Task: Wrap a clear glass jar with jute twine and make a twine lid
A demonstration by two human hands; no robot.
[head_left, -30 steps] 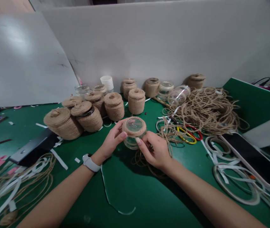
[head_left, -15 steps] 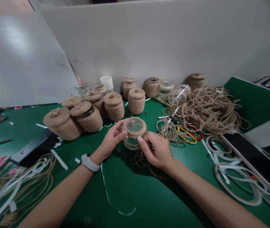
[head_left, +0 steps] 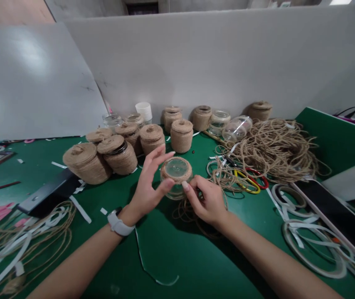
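Between my hands is an upturned clear glass jar (head_left: 177, 168), with a band of jute twine wound around its upper edge. My right hand (head_left: 207, 199) grips the jar's right side, thumb at the twine band and the other fingers curled, partly hidden. My left hand (head_left: 148, 180) is open at the left, fingers spread above the jar and thumb by its near edge. Loose jute twine (head_left: 188, 209) hangs or lies below the jar and my right hand.
Several twine-wrapped jars (head_left: 87, 162) stand behind to the left. A big twine heap (head_left: 280, 149) lies at right, near yellow-and-red-handled scissors (head_left: 247, 182). Tape rolls (head_left: 314, 249) and a phone (head_left: 336, 214) are at right; a black box (head_left: 49, 195) is at left.
My left hand has let go of the jar's left side and spread its fingers. My right hand keeps its hold. The view has tilted up slightly.
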